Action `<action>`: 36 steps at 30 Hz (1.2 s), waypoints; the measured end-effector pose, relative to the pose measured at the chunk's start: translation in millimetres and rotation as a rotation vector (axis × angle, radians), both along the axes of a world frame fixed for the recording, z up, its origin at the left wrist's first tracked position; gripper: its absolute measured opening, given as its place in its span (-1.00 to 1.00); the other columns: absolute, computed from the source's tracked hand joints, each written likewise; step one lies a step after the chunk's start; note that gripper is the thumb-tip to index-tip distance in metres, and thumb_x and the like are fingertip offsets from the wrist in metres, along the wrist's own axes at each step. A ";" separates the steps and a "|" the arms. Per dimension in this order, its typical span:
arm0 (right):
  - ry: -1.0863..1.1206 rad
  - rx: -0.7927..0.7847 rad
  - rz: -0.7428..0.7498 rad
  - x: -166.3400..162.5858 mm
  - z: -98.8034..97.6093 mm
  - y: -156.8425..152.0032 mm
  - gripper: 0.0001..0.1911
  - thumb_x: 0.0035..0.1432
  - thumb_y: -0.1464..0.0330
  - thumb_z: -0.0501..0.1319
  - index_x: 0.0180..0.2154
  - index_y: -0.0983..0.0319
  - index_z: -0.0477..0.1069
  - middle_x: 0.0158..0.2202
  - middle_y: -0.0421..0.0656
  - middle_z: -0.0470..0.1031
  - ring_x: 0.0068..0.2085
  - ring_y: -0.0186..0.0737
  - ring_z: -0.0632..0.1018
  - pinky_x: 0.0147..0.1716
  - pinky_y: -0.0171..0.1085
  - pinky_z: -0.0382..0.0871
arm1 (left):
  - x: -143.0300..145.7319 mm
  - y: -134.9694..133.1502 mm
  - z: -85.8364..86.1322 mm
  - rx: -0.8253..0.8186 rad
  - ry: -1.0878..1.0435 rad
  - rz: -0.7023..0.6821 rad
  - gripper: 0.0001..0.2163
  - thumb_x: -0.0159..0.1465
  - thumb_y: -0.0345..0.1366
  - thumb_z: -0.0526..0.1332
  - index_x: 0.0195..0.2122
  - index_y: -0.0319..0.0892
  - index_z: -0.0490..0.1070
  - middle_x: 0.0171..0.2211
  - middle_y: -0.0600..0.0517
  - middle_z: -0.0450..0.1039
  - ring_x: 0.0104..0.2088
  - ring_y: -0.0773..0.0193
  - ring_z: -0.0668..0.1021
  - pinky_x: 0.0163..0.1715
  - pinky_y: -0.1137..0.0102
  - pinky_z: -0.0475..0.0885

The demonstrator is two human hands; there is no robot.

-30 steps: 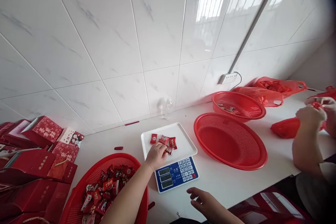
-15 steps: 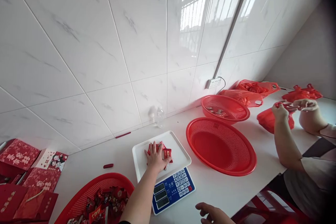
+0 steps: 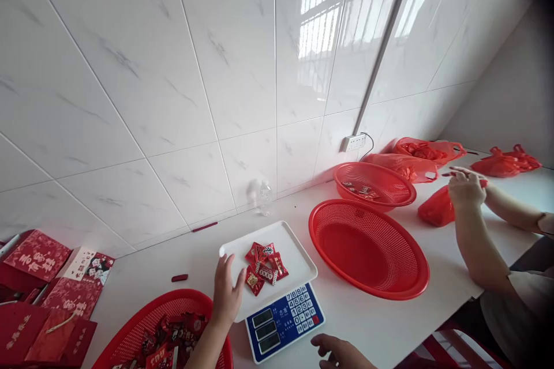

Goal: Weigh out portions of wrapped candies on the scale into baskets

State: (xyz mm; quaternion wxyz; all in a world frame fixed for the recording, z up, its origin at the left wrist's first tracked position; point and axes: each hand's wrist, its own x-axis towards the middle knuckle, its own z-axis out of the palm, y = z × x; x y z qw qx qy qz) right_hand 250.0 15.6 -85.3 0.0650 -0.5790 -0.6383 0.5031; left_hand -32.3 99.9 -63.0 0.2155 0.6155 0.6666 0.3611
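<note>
My left hand (image 3: 227, 293) hovers open over the left edge of the white scale tray (image 3: 298, 258), fingers spread and holding nothing. A small heap of red wrapped candies (image 3: 263, 266) lies on the tray just right of that hand. The blue-faced scale (image 3: 283, 320) shows its keypad toward me. My right hand (image 3: 341, 353) rests at the table's near edge below the scale, fingers loosely curled and empty. A red basket of candies (image 3: 130, 340) sits at the lower left under my left forearm.
An empty red basket (image 3: 367, 248) lies right of the scale, another (image 3: 374, 184) behind it. A co-worker's hands (image 3: 465, 189) hold a red plastic bag (image 3: 436, 207) at the right. More red bags (image 3: 502, 164) lie beyond. Red gift boxes (image 3: 38, 277) are stacked at the left.
My left hand lifted off the candies on the scale tray and drew back to the left, leaving them in a heap. The view tilted up slightly.
</note>
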 end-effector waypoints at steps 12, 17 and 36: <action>-0.190 0.516 0.163 -66.7 30.0 72.5 -0.54 0.11 0.38 0.06 0.08 0.09 0.29 0.25 -0.10 0.09 0.23 -0.02 0.13 0.12 -0.05 0.11 | -33.0 -152.4 -72.7 -0.318 0.063 0.100 -0.36 0.13 -0.08 0.08 0.19 -0.28 0.03 0.24 -0.23 0.03 0.27 0.01 0.06 0.21 0.13 0.05; -0.215 0.513 0.432 -86.9 19.9 101.3 -0.46 0.10 0.33 0.11 0.15 0.01 0.18 0.32 -0.23 -0.09 0.31 -0.04 -0.13 0.20 0.08 -0.14 | -16.0 -153.1 -63.2 -0.589 0.053 0.046 -0.31 0.10 -0.30 0.10 0.25 -0.37 -0.09 0.25 -0.22 0.04 0.27 0.06 0.04 0.23 0.23 -0.03; -0.252 0.597 0.193 -84.1 2.6 125.7 -0.64 0.13 0.31 0.08 0.00 0.07 0.30 0.15 -0.09 0.23 0.16 -0.04 0.17 0.01 -0.08 0.13 | -8.3 -156.2 -25.7 -0.517 0.210 0.098 -0.38 0.17 -0.12 0.01 0.23 -0.30 0.03 0.26 -0.12 0.01 0.26 0.06 0.07 0.21 0.13 0.03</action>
